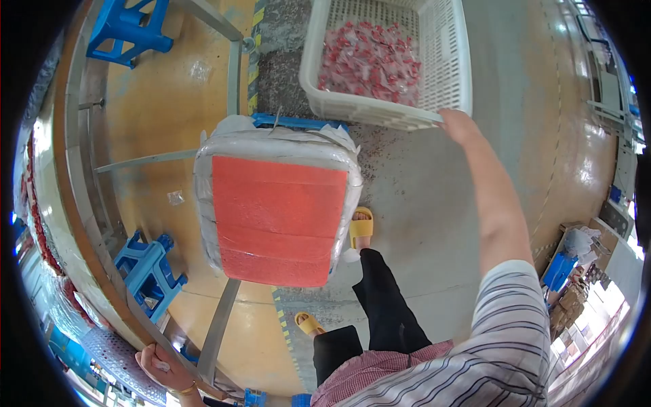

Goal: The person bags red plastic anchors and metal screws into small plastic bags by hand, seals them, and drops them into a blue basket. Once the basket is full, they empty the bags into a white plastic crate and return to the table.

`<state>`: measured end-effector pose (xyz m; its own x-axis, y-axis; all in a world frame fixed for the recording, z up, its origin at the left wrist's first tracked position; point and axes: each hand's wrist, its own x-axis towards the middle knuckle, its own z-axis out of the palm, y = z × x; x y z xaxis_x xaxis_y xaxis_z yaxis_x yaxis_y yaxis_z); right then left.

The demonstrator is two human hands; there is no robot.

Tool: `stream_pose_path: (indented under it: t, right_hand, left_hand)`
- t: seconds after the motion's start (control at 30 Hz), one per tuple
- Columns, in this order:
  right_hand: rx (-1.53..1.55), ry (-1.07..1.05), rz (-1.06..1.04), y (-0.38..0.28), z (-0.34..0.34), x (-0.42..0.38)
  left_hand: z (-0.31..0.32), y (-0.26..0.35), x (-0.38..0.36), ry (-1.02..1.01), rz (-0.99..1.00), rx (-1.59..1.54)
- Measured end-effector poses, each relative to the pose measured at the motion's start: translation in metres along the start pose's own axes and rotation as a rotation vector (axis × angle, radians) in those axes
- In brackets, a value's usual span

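Note:
My right hand (pixel 458 127) is closed on the near right corner of a white plastic basket (pixel 380 108), its fingers over the rim. Many small red-and-clear wrapped packets (pixel 371 64) lie inside the basket. At the lower left, my left hand (pixel 165 368) is by the table's edge (pixel 125 308), fingers curled. A small whitish thing shows at its fingers, too small to name. Between my hands stands a stool or stand padded in white wrapping, with a red sheet (pixel 278 217) on top.
Blue plastic stools (pixel 149 275) stand under the table on the left, another blue stool (pixel 129 30) farther up. A purple perforated basket (pixel 122 363) is on the table beside my left hand. Metal table legs (pixel 220 329) reach the floor. Cartons and a blue bin (pixel 559 271) are at the right.

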<state>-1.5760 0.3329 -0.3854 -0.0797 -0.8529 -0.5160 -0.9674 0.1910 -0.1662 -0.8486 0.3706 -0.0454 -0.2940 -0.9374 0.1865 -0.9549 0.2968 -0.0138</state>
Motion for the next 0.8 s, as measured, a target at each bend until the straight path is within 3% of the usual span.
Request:
stream_pose_path:
  t: [0.1,0.27,0.4,0.6,0.73,0.8]
  right_hand:
    - [-0.043,-0.045,0.073,0.025,-0.030,-0.057]
    - [0.027,-0.138,0.265,0.045,0.037,-0.184]
    - [0.111,-0.221,0.482,-0.033,0.115,-0.278]
    - [0.345,-0.075,0.764,-0.166,0.209,-0.402]
    - [0.487,0.004,0.761,-0.232,0.262,-0.477]
    - [0.497,0.003,0.778,-0.272,0.289,-0.514]
  left_hand:
    - [0.001,0.001,0.001,-0.023,-0.124,-0.046]
    - [0.001,0.015,0.015,-0.016,-0.166,-0.126]
    - [0.002,0.017,0.019,0.011,-0.174,-0.207]
    - [-0.002,0.018,0.022,0.110,-0.074,-0.377]
    - [-0.008,0.010,0.022,0.113,-0.001,-0.545]
    - [-0.024,-0.003,-0.022,0.037,-0.013,-0.736]
